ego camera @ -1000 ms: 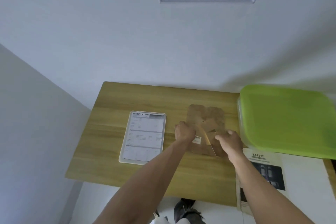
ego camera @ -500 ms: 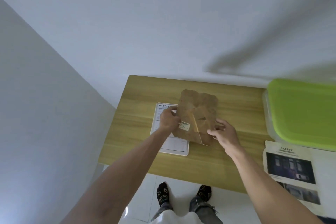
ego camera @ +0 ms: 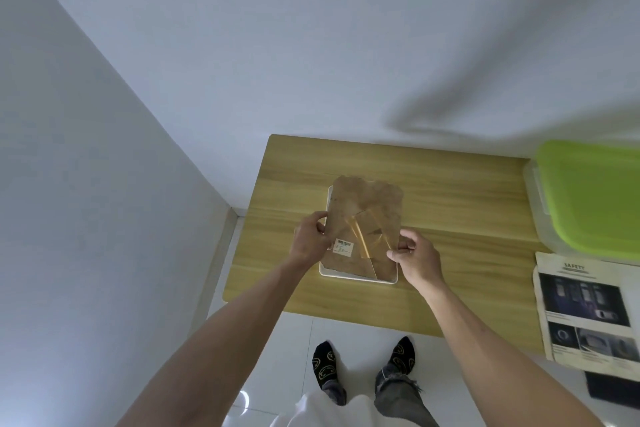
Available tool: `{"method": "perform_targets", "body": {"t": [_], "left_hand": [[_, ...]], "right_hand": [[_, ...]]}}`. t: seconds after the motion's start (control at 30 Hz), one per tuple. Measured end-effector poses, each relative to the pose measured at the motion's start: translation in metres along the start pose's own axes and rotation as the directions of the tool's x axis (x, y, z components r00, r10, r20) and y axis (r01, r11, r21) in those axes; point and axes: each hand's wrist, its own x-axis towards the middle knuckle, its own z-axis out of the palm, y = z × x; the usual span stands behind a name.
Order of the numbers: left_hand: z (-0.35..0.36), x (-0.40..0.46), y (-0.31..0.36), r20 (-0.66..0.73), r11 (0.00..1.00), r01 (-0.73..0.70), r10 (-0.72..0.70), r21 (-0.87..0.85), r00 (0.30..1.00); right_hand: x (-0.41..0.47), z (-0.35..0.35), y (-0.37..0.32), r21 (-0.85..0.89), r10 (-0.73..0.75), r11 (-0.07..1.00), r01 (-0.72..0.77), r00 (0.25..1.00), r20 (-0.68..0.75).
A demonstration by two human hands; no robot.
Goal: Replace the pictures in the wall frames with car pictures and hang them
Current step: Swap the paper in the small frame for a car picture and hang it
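Backing board going down onto the white frame, centre of the tabletop (ego camera: 450,191).
Left hand (ego camera: 309,242) and right hand (ego camera: 417,258) each keep a pinching grip on the one brown backing board (ego camera: 363,218), over one white frame (ego camera: 356,276); a skewed drop could jam it. At right, one car sheet (ego camera: 585,308), one green-lidded box (ego camera: 595,198).
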Motion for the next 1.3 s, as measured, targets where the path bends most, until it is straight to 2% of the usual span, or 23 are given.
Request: {"method": "perform_targets", "body": {"t": [0.33, 0.47, 0.67, 0.87, 0.97, 1.07, 1.13, 1.2, 1.3], "left_hand": [[0.001, 0.004, -0.013, 0.017, 0.994, -0.002, 0.000, 0.106, 1.000], [0.001, 0.006, -0.014, 0.043, 0.976, -0.047, 0.039, 0.211, 0.998], [0.000, 0.012, -0.017, 0.111, 0.947, -0.032, -0.004, 0.321, 0.994], [-0.001, 0.018, -0.021, 0.104, 0.964, -0.028, 0.000, 0.264, 0.995], [0.001, 0.021, -0.018, 0.102, 0.954, -0.034, 0.003, 0.299, 0.995], [0.001, 0.023, -0.006, 0.200, 0.846, -0.142, 0.042, 0.514, 0.979], [0.001, 0.022, 0.006, 0.274, 0.740, -0.223, 0.054, 0.635, 0.960], [0.002, 0.022, 0.016, 0.288, 0.619, -0.280, 0.091, 0.734, 0.953], [0.005, 0.036, 0.021, 0.324, 0.408, -0.356, 0.148, 0.841, 0.934]], "right_hand": [[-0.002, 0.004, -0.001, -0.099, -0.013, 0.995, 0.009, 0.999, -0.035], [0.000, 0.007, -0.001, -0.148, -0.043, 0.988, 0.037, 0.998, -0.038], [0.005, 0.008, 0.006, -0.190, -0.028, 0.982, 0.022, 0.999, -0.028], [0.013, 0.013, 0.012, -0.301, -0.073, 0.952, 0.050, 0.995, -0.065], [0.015, 0.013, 0.009, -0.358, -0.065, 0.932, 0.054, 0.998, -0.019], [0.018, 0.014, 0.005, -0.422, -0.072, 0.904, 0.069, 0.997, 0.008], [0.015, 0.014, -0.002, -0.553, -0.112, 0.824, 0.127, 0.992, 0.061], [0.018, 0.010, -0.012, -0.677, -0.109, 0.722, 0.143, 0.990, 0.094], [0.036, 0.006, -0.026, -0.836, -0.115, 0.492, 0.242, 0.970, 0.213]]}}
